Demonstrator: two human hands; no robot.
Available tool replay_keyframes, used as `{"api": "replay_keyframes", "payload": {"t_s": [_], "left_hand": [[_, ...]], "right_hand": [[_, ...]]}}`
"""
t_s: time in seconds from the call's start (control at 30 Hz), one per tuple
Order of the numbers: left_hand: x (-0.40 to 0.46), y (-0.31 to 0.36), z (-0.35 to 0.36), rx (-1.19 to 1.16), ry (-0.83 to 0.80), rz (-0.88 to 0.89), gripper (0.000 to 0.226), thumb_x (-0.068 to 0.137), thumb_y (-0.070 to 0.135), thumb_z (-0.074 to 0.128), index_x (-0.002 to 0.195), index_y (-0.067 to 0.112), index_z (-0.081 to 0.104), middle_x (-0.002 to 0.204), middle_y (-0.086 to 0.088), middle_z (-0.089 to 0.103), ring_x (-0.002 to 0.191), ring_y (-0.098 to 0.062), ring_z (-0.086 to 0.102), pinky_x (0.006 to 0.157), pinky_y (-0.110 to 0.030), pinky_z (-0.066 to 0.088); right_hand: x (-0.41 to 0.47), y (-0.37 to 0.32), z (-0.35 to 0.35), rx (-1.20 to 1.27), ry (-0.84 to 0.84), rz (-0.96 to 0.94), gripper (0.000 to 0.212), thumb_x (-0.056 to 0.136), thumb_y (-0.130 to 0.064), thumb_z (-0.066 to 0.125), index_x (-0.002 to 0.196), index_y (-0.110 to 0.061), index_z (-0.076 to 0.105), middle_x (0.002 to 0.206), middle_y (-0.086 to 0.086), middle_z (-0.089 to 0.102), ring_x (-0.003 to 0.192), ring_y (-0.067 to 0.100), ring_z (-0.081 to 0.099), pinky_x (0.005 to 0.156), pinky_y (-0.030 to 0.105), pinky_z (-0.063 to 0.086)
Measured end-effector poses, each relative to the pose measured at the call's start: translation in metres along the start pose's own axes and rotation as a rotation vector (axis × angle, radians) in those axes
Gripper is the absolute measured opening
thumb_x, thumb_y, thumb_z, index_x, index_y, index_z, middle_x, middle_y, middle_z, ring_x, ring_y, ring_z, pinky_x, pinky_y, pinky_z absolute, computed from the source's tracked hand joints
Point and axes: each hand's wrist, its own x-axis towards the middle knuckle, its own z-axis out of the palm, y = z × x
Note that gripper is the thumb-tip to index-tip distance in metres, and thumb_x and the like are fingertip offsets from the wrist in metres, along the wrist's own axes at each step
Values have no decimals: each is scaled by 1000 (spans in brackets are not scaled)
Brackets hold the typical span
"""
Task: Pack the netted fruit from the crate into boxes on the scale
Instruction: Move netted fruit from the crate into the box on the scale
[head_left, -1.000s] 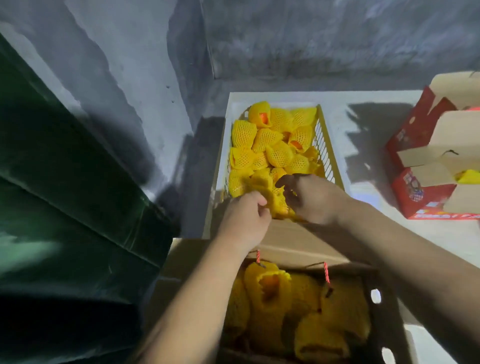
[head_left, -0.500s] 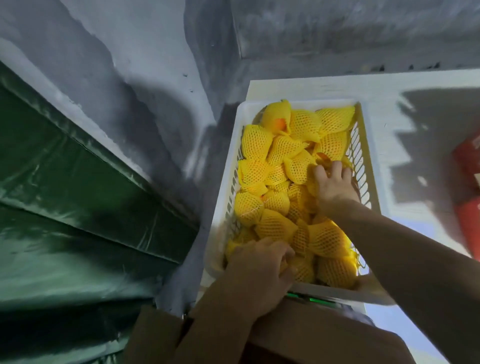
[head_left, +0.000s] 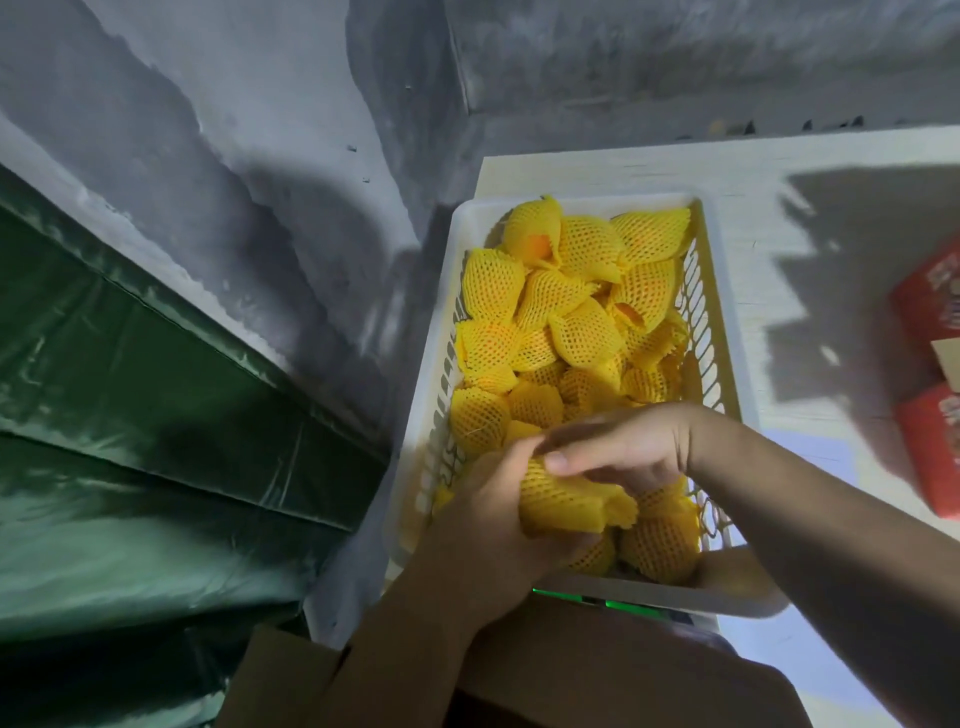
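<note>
A white slotted crate (head_left: 571, 203) on the pale table holds several fruits in yellow foam nets (head_left: 582, 332). At its near end my left hand (head_left: 493, 525) grips one netted fruit (head_left: 563, 506) from the left and below. My right hand (head_left: 628, 452) reaches in from the right and lies over the top of that same fruit, its fingers stretched leftward onto my left hand. Below the crate, a brown cardboard box flap (head_left: 597, 670) fills the bottom of the view, with the green glow of a scale display (head_left: 587, 600) at its far edge.
Red printed boxes (head_left: 930, 395) stand at the right edge of the table (head_left: 810, 171). A grey concrete wall runs behind, and a green tarpaulin (head_left: 156, 426) covers the left side. A hard shadow falls on the table right of the crate.
My right hand has drawn back from the middle of the crate to its near end and met my left hand on one netted fruit, now raised a little. The camera has moved closer.
</note>
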Motion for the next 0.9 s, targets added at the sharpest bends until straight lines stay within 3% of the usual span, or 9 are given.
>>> {"api": "replay_keyframes", "payload": {"t_s": [0.1, 0.2, 0.27, 0.37, 0.43, 0.53, 0.7, 0.8, 0.9], "left_hand": [[-2, -1, -3, -19, 41, -8, 49, 80, 59, 77, 122, 45, 55, 117, 15, 61, 103, -3, 63, 84, -37, 59], [-3, -2, -4, -57, 62, -34, 47, 85, 53, 78, 123, 44, 52, 116, 12, 60, 101, -3, 63, 84, -33, 59], [-3, 0, -4, -43, 82, -24, 57, 88, 51, 76, 137, 42, 47, 127, 11, 56, 111, -3, 58, 94, -29, 56], [-2, 2, -5, -53, 93, -32, 70, 88, 48, 77, 147, 38, 41, 138, 9, 50, 123, -8, 53, 102, -36, 52], [-2, 4, -6, -45, 68, -41, 73, 84, 52, 79, 145, 41, 41, 136, 10, 50, 121, -7, 54, 101, -37, 53], [-4, 3, -6, -15, 35, -56, 75, 76, 60, 81, 138, 48, 41, 128, 18, 49, 114, -1, 53, 92, -31, 56], [-6, 1, -5, -43, 57, -72, 72, 69, 63, 86, 125, 54, 42, 121, 27, 47, 111, 2, 52, 86, -22, 53], [-9, 0, -6, -70, 53, -118, 94, 66, 62, 87, 140, 51, 30, 132, 16, 44, 118, -7, 50, 92, -37, 58], [-11, 5, -8, -83, 54, -124, 98, 69, 59, 88, 146, 41, 32, 133, 11, 46, 118, -11, 53, 91, -37, 59]], "right_hand": [[9, -5, -4, -31, 135, -33, 64, 87, -64, 62, 132, -18, 59, 126, 10, 72, 114, 27, 69, 96, 45, 55], [20, -11, -24, -168, 910, -296, 27, 99, -41, 63, 117, -21, 59, 130, 14, 65, 93, 27, 67, 82, 44, 55], [19, -9, -50, -669, 1324, -129, 47, 96, -34, 66, 138, -23, 48, 149, 12, 39, 118, 36, 52, 97, 46, 47], [25, -5, -70, -971, 1253, 146, 87, 94, -34, 66, 160, -31, 10, 160, 1, 14, 142, 42, 25, 112, 56, 37], [36, -2, -76, -1120, 1259, 223, 94, 94, -32, 65, 158, -38, -4, 156, 3, 13, 141, 41, 27, 109, 54, 40], [43, 0, -83, -1204, 1397, 169, 83, 88, -19, 70, 147, -37, 14, 138, 11, 23, 128, 38, 36, 95, 48, 47], [43, 9, -86, -1078, 1353, -35, 73, 79, -17, 82, 122, -28, 25, 132, 6, 34, 120, 39, 50, 90, 51, 50], [40, 14, -71, -969, 1416, -102, 85, 75, -34, 85, 134, -32, 23, 130, 5, 31, 100, 35, 55, 77, 46, 50], [35, 23, -41, -798, 1411, -195, 87, 70, -58, 78, 138, -35, 28, 127, -1, 27, 89, 28, 52, 74, 38, 47]]}}
